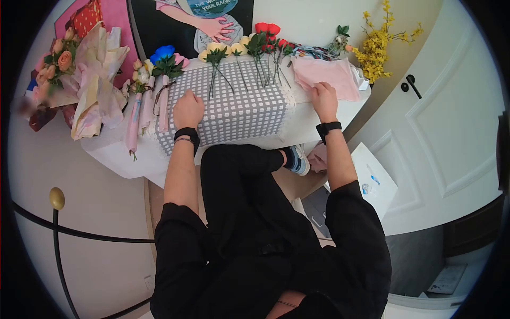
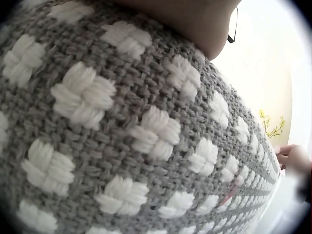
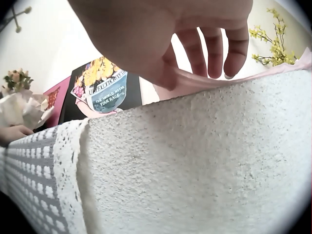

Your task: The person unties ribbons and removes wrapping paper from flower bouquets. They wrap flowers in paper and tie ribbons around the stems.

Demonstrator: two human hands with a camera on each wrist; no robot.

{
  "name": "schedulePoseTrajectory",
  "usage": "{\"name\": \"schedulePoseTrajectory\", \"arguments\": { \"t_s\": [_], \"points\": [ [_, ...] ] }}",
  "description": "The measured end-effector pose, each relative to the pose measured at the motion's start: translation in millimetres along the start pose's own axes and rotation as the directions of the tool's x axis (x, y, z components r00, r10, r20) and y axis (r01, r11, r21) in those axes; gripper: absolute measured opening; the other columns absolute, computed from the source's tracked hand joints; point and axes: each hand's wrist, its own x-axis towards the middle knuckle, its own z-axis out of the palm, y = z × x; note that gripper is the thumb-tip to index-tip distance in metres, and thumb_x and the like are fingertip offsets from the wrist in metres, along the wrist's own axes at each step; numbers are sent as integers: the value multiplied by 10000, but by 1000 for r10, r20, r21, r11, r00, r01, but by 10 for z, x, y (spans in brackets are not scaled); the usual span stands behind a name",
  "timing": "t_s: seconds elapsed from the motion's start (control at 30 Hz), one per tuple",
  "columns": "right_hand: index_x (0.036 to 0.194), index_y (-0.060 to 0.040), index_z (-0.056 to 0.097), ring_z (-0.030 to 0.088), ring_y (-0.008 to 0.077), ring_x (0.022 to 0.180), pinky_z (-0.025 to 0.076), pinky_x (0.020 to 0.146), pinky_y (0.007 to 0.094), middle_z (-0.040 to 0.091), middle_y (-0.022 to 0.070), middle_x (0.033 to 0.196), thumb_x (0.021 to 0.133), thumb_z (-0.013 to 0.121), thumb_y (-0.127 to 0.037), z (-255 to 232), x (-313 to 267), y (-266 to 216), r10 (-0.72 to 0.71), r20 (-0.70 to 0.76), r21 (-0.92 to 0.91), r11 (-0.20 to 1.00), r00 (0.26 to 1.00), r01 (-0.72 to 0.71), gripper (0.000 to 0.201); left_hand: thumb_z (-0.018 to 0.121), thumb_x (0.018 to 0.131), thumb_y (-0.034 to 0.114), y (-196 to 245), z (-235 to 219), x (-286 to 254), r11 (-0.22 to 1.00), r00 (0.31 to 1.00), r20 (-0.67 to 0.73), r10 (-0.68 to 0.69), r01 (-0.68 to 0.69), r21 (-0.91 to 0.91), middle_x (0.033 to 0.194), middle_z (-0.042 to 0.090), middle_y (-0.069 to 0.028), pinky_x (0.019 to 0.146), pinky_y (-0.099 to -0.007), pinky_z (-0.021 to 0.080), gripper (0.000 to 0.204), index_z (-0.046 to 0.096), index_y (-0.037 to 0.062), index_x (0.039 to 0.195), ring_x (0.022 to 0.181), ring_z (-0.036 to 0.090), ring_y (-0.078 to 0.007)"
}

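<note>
My right hand (image 1: 324,102) is at the front edge of a pink sheet (image 1: 340,74) on the right of the table. In the right wrist view, the thumb and forefinger pinch the sheet's edge while the other fingers hang loosely above it. At the table's front, my left hand (image 1: 188,110) rests on a grey-and-white checked cloth (image 1: 244,112), fingers loosely curled and holding nothing. Beyond the hands lie cream roses (image 1: 216,51) and red roses (image 1: 267,29) with bare green stems. A blue rose (image 1: 162,53) lies back left.
Several narrow pink-wrapped flowers (image 1: 134,126) lie left of the left hand, some over the table edge. A large paper-wrapped bouquet (image 1: 95,80) stands at the left end. Yellow blossom branches (image 1: 374,53) stand back right, near a white door (image 1: 451,122). A white box lid (image 1: 374,178) sits below the table.
</note>
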Motion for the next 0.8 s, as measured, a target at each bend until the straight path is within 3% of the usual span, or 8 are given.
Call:
{"name": "schedulePoseTrajectory", "arguments": {
  "t_s": [0.13, 0.27, 0.33, 0.47, 0.5, 0.57, 0.7, 0.8],
  "points": [
    [957, 13, 659, 629, 366, 887, 497, 808, 410, 661, 200, 973, 855, 567, -156, -59, 33, -219, 108, -176, 167, 983, 978, -78, 218, 492, 854, 242, 23, -17, 8, 1000, 1000, 23, -18, 17, 23, 855, 666, -199, 750, -470, 514, 248, 597, 21, 894, 810, 649, -367],
    [948, 17, 655, 629, 361, 887, 502, 777, 390, 658, 199, 966, 852, 569, -131, -174, -23, -756, 213, -157, 344, 927, 964, -149, 196, 490, 854, 246, 13, 3, 12, 1000, 1000, 7, -11, 11, 26, 834, 664, -202, 743, -472, 515, 255, 597, 16, 883, 798, 649, -367],
    [929, 10, 649, 632, 353, 859, 502, 739, 385, 656, 194, 921, 839, 578, -107, -183, -117, -1109, 32, -255, 420, 904, 966, 80, 163, 490, 854, 243, 34, -11, 8, 999, 1000, 5, -16, 16, 29, 825, 664, -202, 743, -472, 515, 252, 598, 17, 877, 793, 649, -368],
    [903, -9, 642, 620, 348, 804, 502, 709, 405, 648, 163, 868, 826, 576, -88, -198, -433, -1818, -127, 23, 589, 803, 992, 90, 128, 480, 873, 296, 40, -35, 12, 999, 999, 30, -37, 38, -18, 820, 667, -200, 744, -477, 507, 300, 604, 24, 854, 785, 649, -375],
    [903, -9, 642, 620, 348, 804, 502, 709, 405, 648, 163, 868, 826, 576, -88, -138, -507, -1916, -130, 25, 597, 797, 991, 89, 128, 475, 882, 322, 43, -54, 18, 997, 997, 57, -44, 47, -54, 828, 669, -199, 744, -480, 504, 324, 604, 27, 851, 787, 648, -377],
    [961, -12, 666, 639, 338, 842, 519, 741, 369, 670, 170, 957, 834, 606, -126, -61, -637, -2049, -230, 281, 576, 817, 932, 28, 181, 481, 878, 400, 33, -57, 39, 995, 993, 99, -68, 75, -63, 851, 675, -196, 771, -483, 495, 392, 613, 31, 872, 826, 649, -376],
    [966, -12, 672, 638, 353, 816, 516, 741, 389, 675, 169, 936, 828, 627, -173, -58, -653, -2135, -233, 198, 635, 771, 952, 57, 216, 530, 822, 474, 39, -49, 221, 990, 962, 247, -121, 135, -40, 983, 670, -208, 840, -476, 481, 476, 639, 37, 976, 941, 639, -368],
    [977, -16, 675, 658, 295, 734, 519, 688, 358, 681, 154, 860, 829, 646, -188, -177, -591, -1992, -256, 80, 667, 732, 963, 139, 229, 538, 819, 452, 98, 27, 343, 992, 936, 328, -127, 124, 30, 1034, 659, -217, 853, -482, 478, 481, 646, 29, 1022, 982, 628, -376]
  ]
}}
